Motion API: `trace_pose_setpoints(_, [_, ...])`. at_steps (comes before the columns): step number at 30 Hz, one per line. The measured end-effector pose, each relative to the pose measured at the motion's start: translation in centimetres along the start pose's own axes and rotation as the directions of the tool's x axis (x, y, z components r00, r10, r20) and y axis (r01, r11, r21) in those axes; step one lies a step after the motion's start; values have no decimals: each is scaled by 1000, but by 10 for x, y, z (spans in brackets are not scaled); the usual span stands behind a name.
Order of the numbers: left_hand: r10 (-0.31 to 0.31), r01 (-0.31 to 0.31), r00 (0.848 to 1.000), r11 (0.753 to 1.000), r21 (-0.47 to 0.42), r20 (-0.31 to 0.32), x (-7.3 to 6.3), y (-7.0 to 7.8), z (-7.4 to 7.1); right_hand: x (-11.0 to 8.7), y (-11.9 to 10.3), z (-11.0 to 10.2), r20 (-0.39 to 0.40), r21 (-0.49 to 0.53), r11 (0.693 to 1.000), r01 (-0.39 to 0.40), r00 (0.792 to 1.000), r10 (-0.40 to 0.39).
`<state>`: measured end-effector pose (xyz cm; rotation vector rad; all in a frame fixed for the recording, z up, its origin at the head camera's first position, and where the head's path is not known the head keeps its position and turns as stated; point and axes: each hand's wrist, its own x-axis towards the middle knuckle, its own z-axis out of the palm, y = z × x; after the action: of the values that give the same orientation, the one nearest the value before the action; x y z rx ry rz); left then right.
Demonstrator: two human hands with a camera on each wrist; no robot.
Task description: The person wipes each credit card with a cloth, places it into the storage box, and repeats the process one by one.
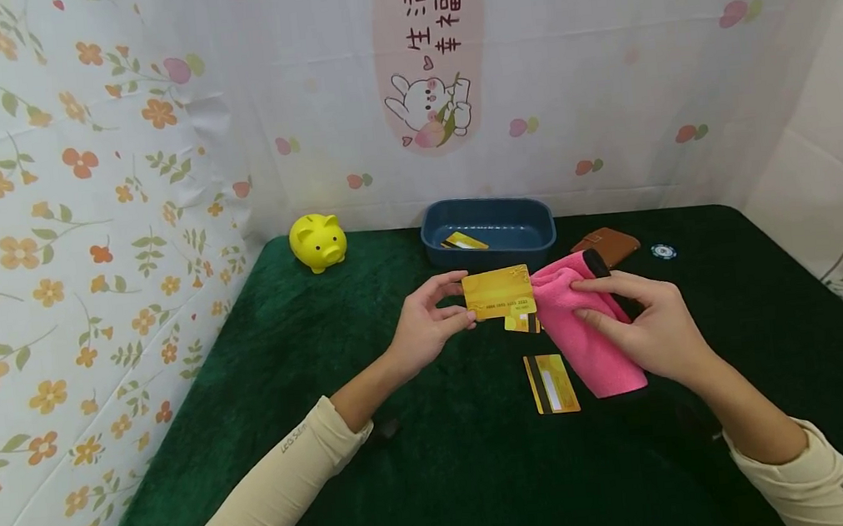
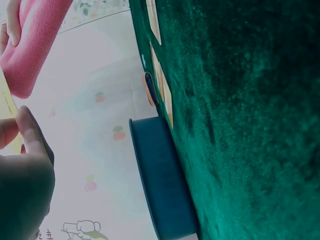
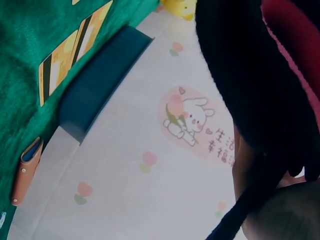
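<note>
My left hand (image 1: 432, 316) pinches a gold bank card (image 1: 498, 292) by its left edge and holds it up over the table. In my right hand (image 1: 648, 322) is a pink cloth (image 1: 585, 328) with a black edge, gripped between thumb and fingers. Its upper left part meets the card's right edge in the head view. Below the held card lies a second gold card (image 1: 523, 322), partly covered by it. A third gold card (image 1: 552, 383) lies stripe side up nearer to me. The left wrist view shows the cloth (image 2: 35, 47) hanging beside the left hand (image 2: 30, 170).
A blue basin (image 1: 492, 253) stands at the back edge, with another gold card (image 1: 463, 241) inside. Right of it are a brown leather wallet (image 1: 611, 245) and a blue-white poker chip (image 1: 664, 251). A yellow piggy bank (image 1: 318, 243) stands at the back left, near the patterned curtain (image 1: 285, 83).
</note>
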<state>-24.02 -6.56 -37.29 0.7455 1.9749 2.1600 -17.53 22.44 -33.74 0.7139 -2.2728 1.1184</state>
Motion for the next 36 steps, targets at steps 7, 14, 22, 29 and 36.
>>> trace_pose_setpoints(7, [-25, 26, 999, 999, 21, -32, 0, -1, 3, -1, 1, 4, 26, 7, 1000, 19, 999, -19])
trace_pose_setpoints(14, [-65, 60, 997, 993, 106, 43, 0, 1, 5, 0, -1, 6, 40, 30, 999, 26, 999, -27])
trace_pose_setpoints(22, [-71, 47, 993, 971, 234, 97, 0, 2, 4, -1, 1, 8, 56, 38, 999, 20, 998, -22])
trace_pose_setpoints(29, [-90, 34, 977, 962, 270, 196, 0, 1, 6, -2, 2, 11, 81, 41, 999, 20, 996, -23])
trace_pose_setpoints(36, [-110, 57, 973, 967, 249, 205, -1, 2, 11, -2, 1, 15, 109, 52, 998, 39, 993, -44])
